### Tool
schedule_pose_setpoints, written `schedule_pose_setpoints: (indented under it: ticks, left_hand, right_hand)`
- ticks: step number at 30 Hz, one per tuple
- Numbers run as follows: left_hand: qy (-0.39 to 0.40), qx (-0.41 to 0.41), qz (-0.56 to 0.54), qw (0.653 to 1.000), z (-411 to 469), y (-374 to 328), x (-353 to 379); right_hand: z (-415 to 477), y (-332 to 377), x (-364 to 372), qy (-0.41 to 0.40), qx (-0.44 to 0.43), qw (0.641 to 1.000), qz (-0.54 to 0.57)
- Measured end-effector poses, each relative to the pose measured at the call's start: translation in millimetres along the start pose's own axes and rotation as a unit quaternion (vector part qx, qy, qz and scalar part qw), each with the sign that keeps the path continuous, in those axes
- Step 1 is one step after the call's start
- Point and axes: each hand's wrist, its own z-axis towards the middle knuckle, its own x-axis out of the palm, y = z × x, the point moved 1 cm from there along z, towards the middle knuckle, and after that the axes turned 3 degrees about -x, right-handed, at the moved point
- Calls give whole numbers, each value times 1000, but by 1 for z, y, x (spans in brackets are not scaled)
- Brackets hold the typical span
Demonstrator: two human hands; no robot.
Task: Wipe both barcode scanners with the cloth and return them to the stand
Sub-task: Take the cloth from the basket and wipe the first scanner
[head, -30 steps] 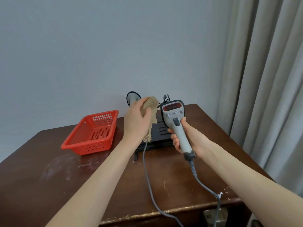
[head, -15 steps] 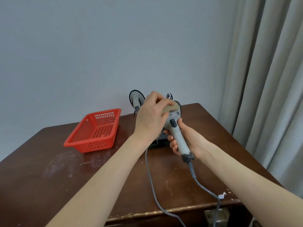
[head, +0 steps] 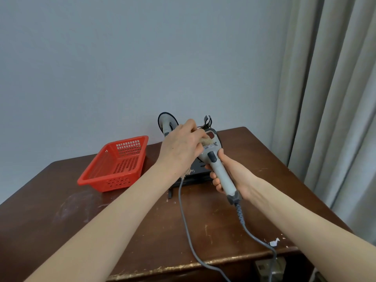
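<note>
My right hand (head: 230, 174) grips the handle of a grey barcode scanner (head: 218, 169), held upright above the table with its head tilted away. My left hand (head: 181, 147) holds a beige cloth (head: 207, 141) bunched against the scanner's head, covering part of its red window. A frayed end of the cloth hangs below my left wrist. The second grey scanner (head: 167, 124) sits in the black stand (head: 196, 174) behind my left hand, mostly hidden. The stand's right holder (head: 207, 120) is empty.
A red plastic basket (head: 116, 165) stands on the brown wooden table (head: 61, 220) to the left of the stand. Two grey cables (head: 183, 210) run off the table's front edge. Curtains hang at the right; a wall is behind.
My left hand brought the cloth from beside the scanner onto its head and is rubbing there. The scanner in my right hand tilted slightly left and lower.
</note>
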Motion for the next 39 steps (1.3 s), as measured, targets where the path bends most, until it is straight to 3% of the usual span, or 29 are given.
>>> schedule_pose_setpoints:
  ticks: [8,15,18,22,28,34,39]
  left_hand:
    - [16,-58,5,998,18,-17,-7]
    - [91,-103,57,989,18,-12,-8]
    - [86,-132,20,987,22,-20,-6]
    - [40,-125,-22,991,25,-27,-9]
    - [79,-135,50,986,21,-14,-11]
    - [26,-130,-35,991,24,-25,-13]
    - [96,-108,34,989,22,-17,-14]
  right_hand:
    - [6,2,7,3,-13,1000,-20]
    - [5,0,-2,-2,-15,1000,-26]
    - [5,-2,2,-14,-22,999,-35]
    - [5,2,4,-35,-41,997,-46]
    - [3,6,-2,-27,-42,998,-37]
    - [-1,7,5,-42,-51,995,-70]
    - [-1,5,2,-29,-38,998,-52]
